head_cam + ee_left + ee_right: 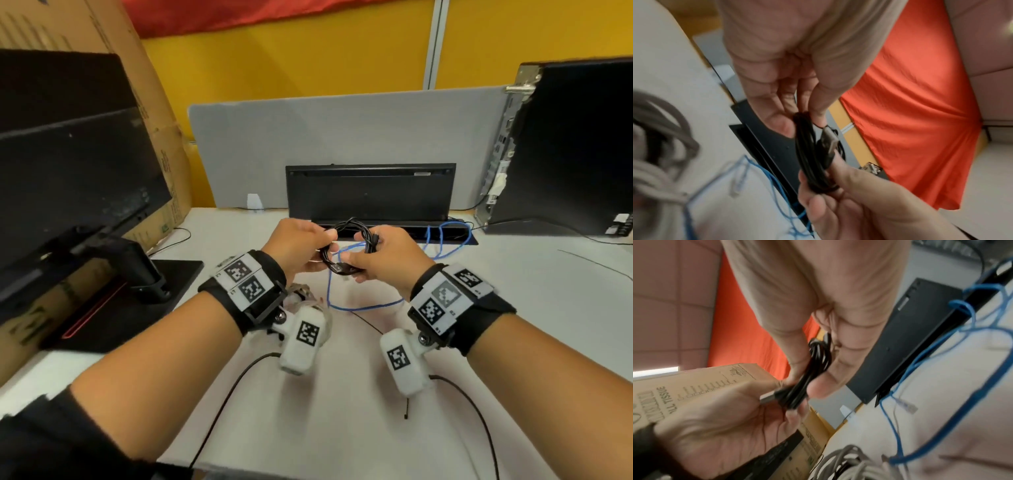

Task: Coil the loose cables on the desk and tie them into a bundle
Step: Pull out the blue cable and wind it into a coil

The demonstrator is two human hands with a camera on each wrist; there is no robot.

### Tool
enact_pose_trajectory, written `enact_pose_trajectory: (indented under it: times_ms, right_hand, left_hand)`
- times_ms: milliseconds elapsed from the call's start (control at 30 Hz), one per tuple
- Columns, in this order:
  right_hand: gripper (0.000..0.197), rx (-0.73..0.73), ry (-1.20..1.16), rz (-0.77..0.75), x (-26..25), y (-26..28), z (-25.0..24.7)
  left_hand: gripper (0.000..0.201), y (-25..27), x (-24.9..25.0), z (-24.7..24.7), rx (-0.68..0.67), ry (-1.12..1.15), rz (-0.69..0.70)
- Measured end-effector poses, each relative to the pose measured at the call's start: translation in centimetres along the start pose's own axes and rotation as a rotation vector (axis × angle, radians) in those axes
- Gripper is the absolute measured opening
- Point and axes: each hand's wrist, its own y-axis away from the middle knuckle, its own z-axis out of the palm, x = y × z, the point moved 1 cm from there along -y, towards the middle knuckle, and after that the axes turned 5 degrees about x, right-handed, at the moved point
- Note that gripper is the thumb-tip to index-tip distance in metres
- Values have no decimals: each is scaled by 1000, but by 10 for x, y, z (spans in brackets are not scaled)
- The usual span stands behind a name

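A black USB cable (346,236), wound into a small coil, hangs between both hands above the white desk (513,308). My left hand (325,240) pinches the coil's left side between thumb and fingers. The right hand (359,255) grips the right side. In the left wrist view the left hand (801,120) pinches the coil's (807,154) top, beside the silver USB plug (829,139). In the right wrist view the right hand (807,382) holds the coil (818,356). A loose blue cable (329,291) lies on the desk below. A grey cable bundle (301,291) lies under my left wrist.
A monitor (68,164) on its stand fills the left, with a cardboard box (147,102) behind. A keyboard (370,192) leans upright against the grey partition. A PC tower (565,147) stands at the right. Thin black wires (233,387) run across the desk's front.
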Motion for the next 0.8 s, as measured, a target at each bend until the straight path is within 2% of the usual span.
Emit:
enact_pose_trajectory:
  times_ms: [100,167,267,367,500,633,733,800]
  right_hand:
    - [27,-174,-163,123,3,-1,13]
    - [24,-281,-39,130,3,-4,15]
    - [39,-349,451,69,1,-11,8]
    - [37,-383,996,-80,-1,-16,-4]
    - [35,-485,1374,-92,5,-20,-14]
    - [29,-529,1350,-18,21,-24,-21]
    - [12,-518,1316,-97,26,-28,-25]
    - [12,-476,1219,-151,22,-33,-33]
  left_hand:
    - [20,-2,-6,-23,16,-130,0]
    - [18,-2,-12,-35,31,-184,-9]
    - [17,0,-24,-44,24,-312,-11]
    - [13,3,-39,-43,-43,-511,12]
    - [14,3,-52,-37,-96,-685,32]
    - [18,0,-51,-33,-70,-893,126]
    - [23,-1,-51,-30,-74,-962,175]
    - [26,-2,-51,-28,-89,-1005,191]
